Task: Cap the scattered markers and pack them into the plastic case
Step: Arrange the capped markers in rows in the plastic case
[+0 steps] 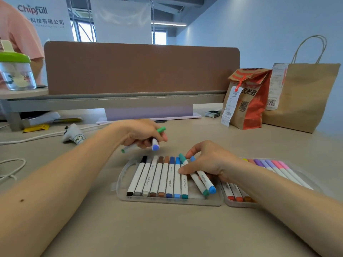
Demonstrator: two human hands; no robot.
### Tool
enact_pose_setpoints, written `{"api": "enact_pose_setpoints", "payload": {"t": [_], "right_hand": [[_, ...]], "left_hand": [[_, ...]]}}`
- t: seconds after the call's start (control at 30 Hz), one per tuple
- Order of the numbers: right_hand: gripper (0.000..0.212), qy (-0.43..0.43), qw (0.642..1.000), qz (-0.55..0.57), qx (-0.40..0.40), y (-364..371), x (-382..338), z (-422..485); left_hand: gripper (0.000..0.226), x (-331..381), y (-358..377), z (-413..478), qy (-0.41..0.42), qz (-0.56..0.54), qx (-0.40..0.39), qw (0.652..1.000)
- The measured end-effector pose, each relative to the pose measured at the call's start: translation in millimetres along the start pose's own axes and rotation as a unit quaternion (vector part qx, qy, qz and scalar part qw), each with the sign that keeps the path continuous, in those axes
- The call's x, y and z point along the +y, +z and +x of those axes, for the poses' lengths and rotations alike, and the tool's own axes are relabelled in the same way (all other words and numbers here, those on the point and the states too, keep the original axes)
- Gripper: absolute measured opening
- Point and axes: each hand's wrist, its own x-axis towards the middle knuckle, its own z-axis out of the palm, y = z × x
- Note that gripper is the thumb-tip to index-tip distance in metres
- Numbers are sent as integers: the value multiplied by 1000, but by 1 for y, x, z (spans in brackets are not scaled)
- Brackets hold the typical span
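Head cam, hidden: right forearm (278, 197) covers much of the plastic case's (120, 179) right half.
Markers: packed row (161, 176) sits in the left half, long axes pointing away from me; slanted pair (203, 180) lies diagonally beside it.
Hands: apart. Left hand (142, 135) grips green marker (161, 130) plus blue-capped marker (155, 145); right hand (209, 162) pinches the slanted pair.
Around: paper bags (300, 97) back right.

The left hand (143, 135) grips a green marker (130, 147) and a blue-capped marker (155, 145) above the desk (167, 229). The right hand (209, 162) holds a teal marker (198, 184) and a blue marker (207, 182) slanted beside 8 aligned markers (163, 179) in the plastic case (122, 175).
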Motion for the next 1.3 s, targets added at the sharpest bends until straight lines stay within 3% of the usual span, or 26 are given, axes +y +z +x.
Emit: {"api": "enact_pose_setpoints", "payload": {"t": [0.07, 0.27, 0.37, 0.53, 0.73, 0.87, 1.0, 1.13, 1.3], "right_hand": [[42, -7, 1000, -23, -4, -4, -1, 0], [41, 1, 996, -85, 6, -22, -3, -2], [39, 5, 995, -95, -8, -20, -6, -3], [42, -1, 996, -92, 0, -9, -10, -3], [39, 21, 1000, -10, -20, -10, -7, -3], [32, 31, 989, 144, -30, -14, -6, -1], [33, 37, 968, 243, -54, -9, -7, 2], [32, 2, 981, 174, -84, -1, -8, 6], [23, -20, 980, 183, -76, -17, -3, 6]], "left_hand": [[17, -6, -12, -2, -26, 72, 16, 997], [25, -7, -6, -5, -49, 165, -71, 983], [25, -2, 4, -2, -49, 224, -53, 972], [49, -1, 12, 0, -56, 270, -14, 961], [36, -1, 13, -2, -50, 278, -6, 959], [36, 0, 10, -5, -46, 265, -11, 963], [35, 4, 3, -8, -27, 162, -13, 986], [28, 3, -8, -11, -2, 119, 29, 992], [25, 2, -17, -16, 30, 40, 48, 998]]}}
